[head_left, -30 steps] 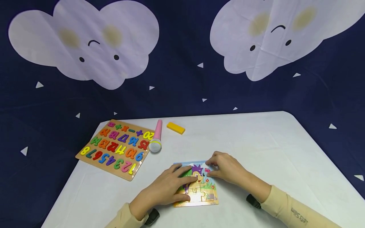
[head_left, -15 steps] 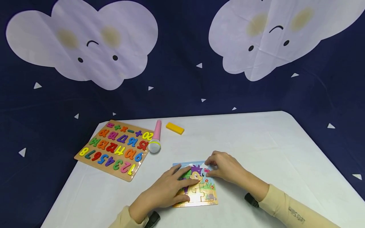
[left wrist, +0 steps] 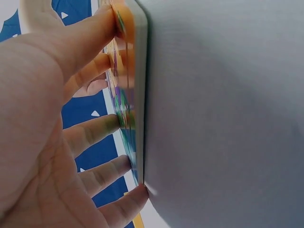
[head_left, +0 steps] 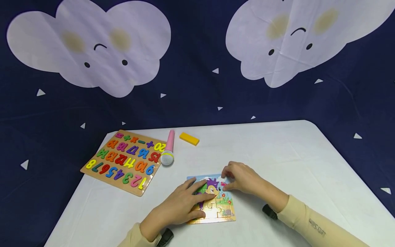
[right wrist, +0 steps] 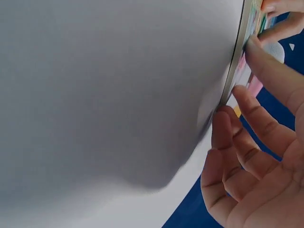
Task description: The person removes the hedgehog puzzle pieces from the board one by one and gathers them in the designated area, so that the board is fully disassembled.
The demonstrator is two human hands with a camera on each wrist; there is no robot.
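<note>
A square jigsaw puzzle [head_left: 228, 207] lies flat on the white table, showing a purple-haired cartoon animal, flowers and a gold lower part. My left hand [head_left: 177, 202] rests on its left side with fingers spread and fairly straight. In the left wrist view, the fingertips [left wrist: 110, 124] touch the puzzle's face. At the upper right corner, the thumb and bent index finger of my right hand [head_left: 245, 178] pinch a corner puzzle piece [head_left: 224, 184], mostly covered by the fingers. The right wrist view shows the other fingers [right wrist: 223, 130] curled at the board's edge.
A wooden number board [head_left: 123, 161] with colourful digits lies at the back left. Against its right edge lies a pink toy microphone [head_left: 168, 149]. A yellow block [head_left: 189, 138] sits beside that. A dark blue cloth [head_left: 197, 113] with clouds hangs behind the table.
The right hand's wrist and knuckles have shifted slightly, with the fingertips still at the puzzle's corner. The left hand stays in place on the puzzle.
</note>
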